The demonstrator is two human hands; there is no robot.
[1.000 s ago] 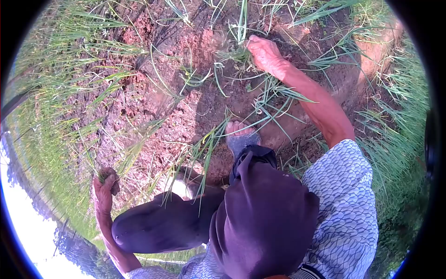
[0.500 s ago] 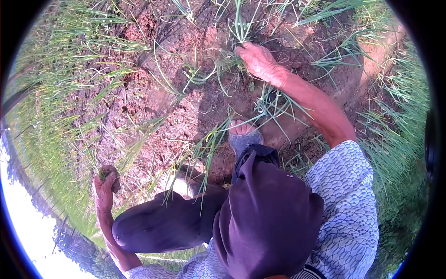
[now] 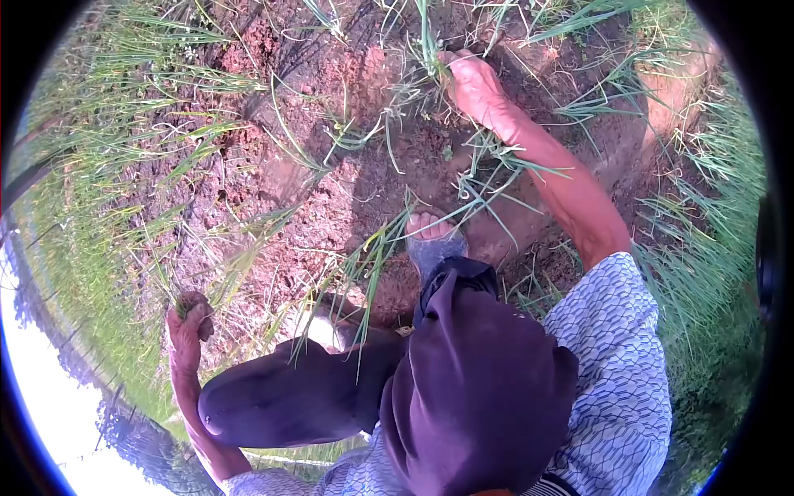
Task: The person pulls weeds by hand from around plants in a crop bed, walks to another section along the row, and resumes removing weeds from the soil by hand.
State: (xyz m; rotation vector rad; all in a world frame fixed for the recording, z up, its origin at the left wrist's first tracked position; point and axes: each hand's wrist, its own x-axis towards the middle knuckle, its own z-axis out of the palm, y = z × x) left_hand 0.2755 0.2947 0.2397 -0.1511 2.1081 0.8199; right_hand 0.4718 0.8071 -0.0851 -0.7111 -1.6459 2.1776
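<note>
You are holding your right arm out ahead, the right hand (image 3: 475, 81) reaching in beside a green plant (image 3: 427, 40) standing in the soil (image 3: 289, 186); whether it is gripping, I cannot tell. Your left hand (image 3: 184, 341), beyond your bent knee (image 3: 227, 403), is clutching a muddy clump (image 3: 201, 314).

We cannot make out the fingertips of the right hand (image 3: 475, 84), lost among leaves, or what they grip. The top edge cuts off the tall green plant (image 3: 425, 35) from us. The left hand (image 3: 184, 343) partly hides a dark clump (image 3: 198, 316).
</note>
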